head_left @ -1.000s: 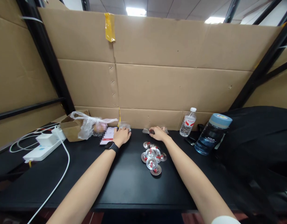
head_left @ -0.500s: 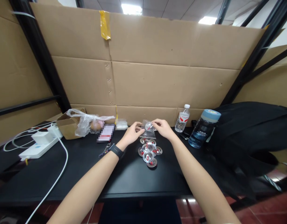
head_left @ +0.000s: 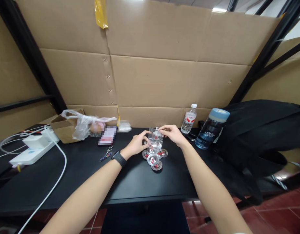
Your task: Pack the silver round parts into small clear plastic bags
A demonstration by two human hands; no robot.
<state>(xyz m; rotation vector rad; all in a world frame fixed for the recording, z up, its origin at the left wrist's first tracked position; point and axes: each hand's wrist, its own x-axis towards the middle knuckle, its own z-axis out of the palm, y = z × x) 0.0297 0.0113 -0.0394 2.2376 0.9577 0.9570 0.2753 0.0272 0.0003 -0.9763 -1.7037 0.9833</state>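
Note:
A small clear plastic bag [head_left: 156, 143] with a shiny metal disc showing inside is held up between my hands. My left hand [head_left: 137, 143], with a dark watch on its wrist, grips the bag's left edge between thumb and fingers. At the top right corner, my right hand [head_left: 173, 134] pinches the bag. Just below and partly behind it lies a heap of round silver discs with red centres [head_left: 153, 160] on the black table [head_left: 130, 185]. The bag hides some of the heap.
Left: a white power strip [head_left: 30, 155] with cables, an open cardboard box [head_left: 64, 130], a crumpled plastic bag [head_left: 83, 126], a phone [head_left: 107, 136], a keychain [head_left: 106, 156], stacked clear bags [head_left: 124, 126]. Right: a water bottle [head_left: 189, 119], a blue-lidded bottle [head_left: 211, 130], a black backpack [head_left: 259, 143].
The bag has come nearer to me, over the upper part of the disc heap. My left hand has moved in onto its edge. The view has tilted slightly down.

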